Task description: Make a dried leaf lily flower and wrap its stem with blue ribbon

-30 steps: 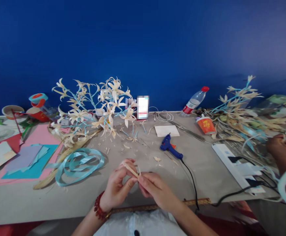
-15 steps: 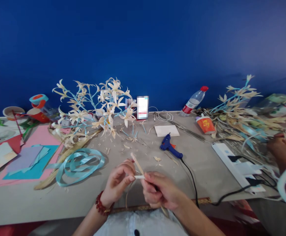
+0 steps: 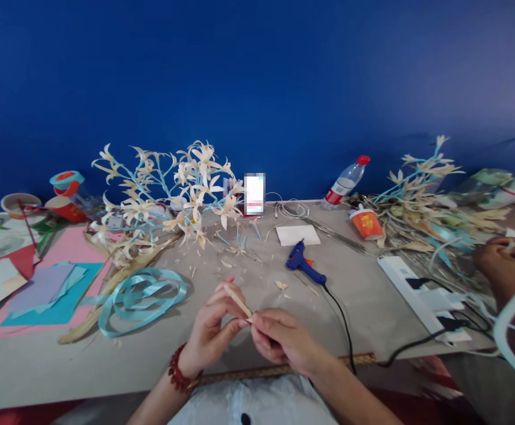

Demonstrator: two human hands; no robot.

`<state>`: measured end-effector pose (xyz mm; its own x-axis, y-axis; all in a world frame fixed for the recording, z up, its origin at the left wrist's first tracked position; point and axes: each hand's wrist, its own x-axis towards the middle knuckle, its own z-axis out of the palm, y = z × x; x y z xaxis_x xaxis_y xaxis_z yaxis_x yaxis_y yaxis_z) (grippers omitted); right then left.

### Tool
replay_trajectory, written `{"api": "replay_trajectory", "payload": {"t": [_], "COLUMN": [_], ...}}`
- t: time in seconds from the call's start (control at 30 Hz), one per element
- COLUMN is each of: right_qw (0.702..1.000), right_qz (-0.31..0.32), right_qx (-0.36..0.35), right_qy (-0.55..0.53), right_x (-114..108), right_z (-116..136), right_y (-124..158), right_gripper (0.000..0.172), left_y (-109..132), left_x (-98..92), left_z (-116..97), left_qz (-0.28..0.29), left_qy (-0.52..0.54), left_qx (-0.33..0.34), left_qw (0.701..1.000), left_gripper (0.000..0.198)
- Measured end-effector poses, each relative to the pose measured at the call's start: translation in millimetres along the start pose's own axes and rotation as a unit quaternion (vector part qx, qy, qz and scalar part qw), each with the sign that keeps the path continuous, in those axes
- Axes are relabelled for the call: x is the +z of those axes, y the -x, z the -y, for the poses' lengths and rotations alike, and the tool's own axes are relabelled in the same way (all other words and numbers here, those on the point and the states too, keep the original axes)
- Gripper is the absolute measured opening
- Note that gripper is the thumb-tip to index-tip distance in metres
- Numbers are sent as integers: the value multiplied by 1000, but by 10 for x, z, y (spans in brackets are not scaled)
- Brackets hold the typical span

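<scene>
Pale strip [image 3: 238, 302]: near-left of the blue glue gun [image 3: 302, 263], long axis slanting away leftward from the meeting fingertips.
Left hand [image 3: 215, 332]: closed on strip, fingers behind.
Right hand [image 3: 284, 337]: pinching its near end.

The strip [image 3: 238, 301] is cream; the glue gun [image 3: 304, 266] blue; the ribbon [image 3: 141, 300] pale turquoise.

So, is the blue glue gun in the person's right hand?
No, the glue gun lies on the table while the right hand pinches a pale strip.
</scene>
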<state>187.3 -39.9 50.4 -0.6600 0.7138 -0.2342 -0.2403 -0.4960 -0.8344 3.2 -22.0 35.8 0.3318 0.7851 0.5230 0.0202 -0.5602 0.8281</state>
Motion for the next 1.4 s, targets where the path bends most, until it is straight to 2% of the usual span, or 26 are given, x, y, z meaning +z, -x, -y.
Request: {"api": "replay_trajectory", "payload": {"t": [0.1, 0.2, 0.3, 0.4, 0.47, 0.53, 0.6, 0.67, 0.73, 0.83, 1.0, 1.27, 1.33, 1.4], "right_qw": [995, 993, 1000, 974, 954, 952, 970, 991, 1000, 997, 982, 951, 953, 970], "right_qz": [37, 48, -13, -75, -84, -77, -51, -22, 0, 30, 88, 196, 187, 130], "right_qx": [38, 55, -1, -78, -101, -102, -77, -38, -2, 33, 80, 85, 63, 17], "right_qy": [-89, -97, 19, 200, 269, 277, 226, 129, 31, -61, -144, -225, -229, -206], "right_x": [-14, -45, -71, -67, -50, -33, -26, -27, -33, -55, -139, -262, -350, -482], "right_z": [18, 30, 34, 46, 51, 46, 32, 20, 19, 41, 95, 37, -6, -22], "right_y": [8, 9, 10, 23, 34, 40, 37, 29, 24, 34, 82, 150, 231, 336], "right_gripper": [49, 50, 51, 52, 51, 50, 50, 51, 51, 50, 48, 49, 54, 61], "left_y": [56, 94, 77, 5, -43, -66, -56, -25, 12, 50, 68, 87, 106, 141], "left_x": [-24, -69, -111, -134, -135, -129, -123, -124, -132, -153, -178, -164, -176, -192], "left_z": [60, 116, 117, 39, -24, -59, -52, -12, 40, 103, 154, 208, 222, 249], "left_qz": [-6, -11, 3, 24, 26, 29, 30, 26, 16, 7, 16, 12, 5, -13], "left_qy": [7, 6, 13, -14, -58, -81, -76, -69, -60, -48, -25, 23, 46, 79], "left_qx": [-8, -26, -51, -29, 2, 25, 39, 38, 32, 26, 19, -10, -26, -50], "left_qw": [1000, 1000, 999, 999, 998, 996, 996, 997, 998, 999, 999, 1000, 999, 996], "left_gripper": [7, 9, 10, 24, 13, 3, 6, 7, 8, 9, 11, 13, 14, 16]}}
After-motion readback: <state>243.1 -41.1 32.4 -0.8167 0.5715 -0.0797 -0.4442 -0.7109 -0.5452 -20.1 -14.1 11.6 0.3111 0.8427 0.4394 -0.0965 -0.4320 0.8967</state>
